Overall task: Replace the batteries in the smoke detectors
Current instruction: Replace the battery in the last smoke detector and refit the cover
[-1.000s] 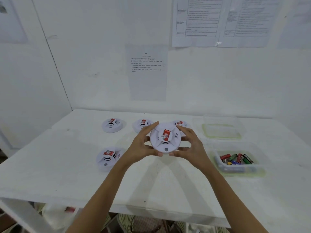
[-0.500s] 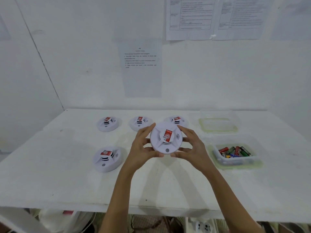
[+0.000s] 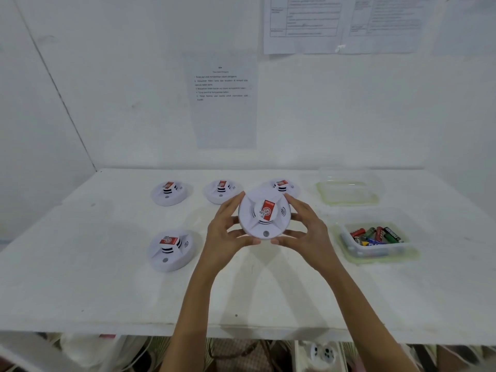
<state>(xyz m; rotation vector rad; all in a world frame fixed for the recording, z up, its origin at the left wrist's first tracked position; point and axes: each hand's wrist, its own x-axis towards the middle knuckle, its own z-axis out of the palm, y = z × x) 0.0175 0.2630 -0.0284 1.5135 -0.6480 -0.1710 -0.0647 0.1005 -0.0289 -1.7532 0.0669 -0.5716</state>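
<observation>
Below the front edge of the desk (image 3: 80, 291) a white socket block (image 3: 323, 353) shows among blurred clutter. Two bare forearms reach up over the white desk top to its middle.

There the left hand (image 3: 225, 234) and the right hand (image 3: 308, 234) hold one round white smoke detector (image 3: 264, 213) between them, lifted off the desk with its face tilted toward the camera. Each hand is spread fairly wide and curled round the rim. The fingers wrap the far and side edges, and the thumbs press the near edge, almost meeting under the small round button. A red label sits on the raised centre of the detector.

To the left, near the left wrist, a second smoke detector (image 3: 170, 249) lies flat on the desk. To the right, well apart from the right hand, a clear plastic tub (image 3: 375, 252) holds a heap of loose batteries (image 3: 375, 234) in red, green, black and blue.

Farther back three more smoke detectors lie in a row: the left one (image 3: 169, 193), the middle one (image 3: 221, 191) just behind the left hand's fingertips, and the right one (image 3: 281, 185), which the lifted detector partly hides. Right of that row stands another clear tub (image 3: 349, 201) with nothing visible inside.

On the wall behind, a printed sheet (image 3: 225, 100) hangs above the row. Two larger sheets (image 3: 303, 22) are taped higher up to the right, and their text is too small to read.
</observation>
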